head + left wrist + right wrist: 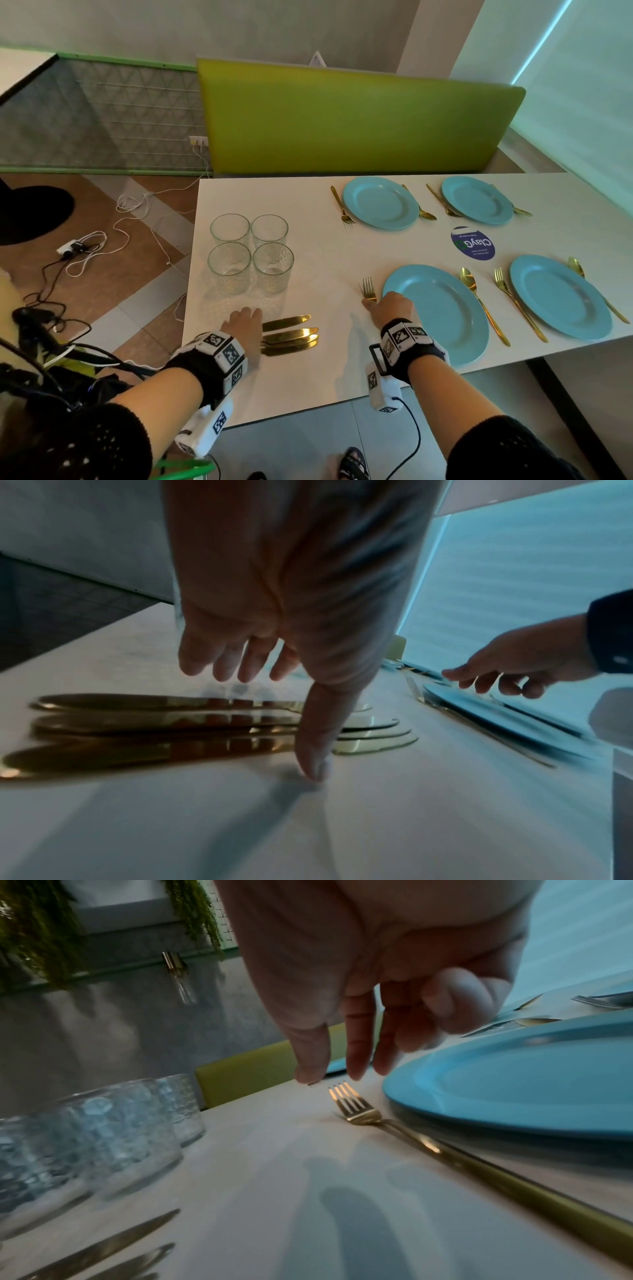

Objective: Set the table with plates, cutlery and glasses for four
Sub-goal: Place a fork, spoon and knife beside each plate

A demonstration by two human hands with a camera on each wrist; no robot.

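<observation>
Knives point(291, 335) beside glasses point(251, 253) (grouped).

Glossy gold metal knives point(291, 334); textured glass tumblers point(251, 253); plates point(435, 313) seemingly matt.

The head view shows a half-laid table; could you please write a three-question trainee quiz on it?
1. True or false: the four clear textured glasses stand grouped together, away from the round blue plates.
2. Which cutlery is not yet beside any plate: A forks, B spoons, C gold knives?
3. Which hand hovers over the gold fork by the nearest plate?

Key:
1. True.
2. C; the left hand reaches over them.
3. The right hand.
</observation>
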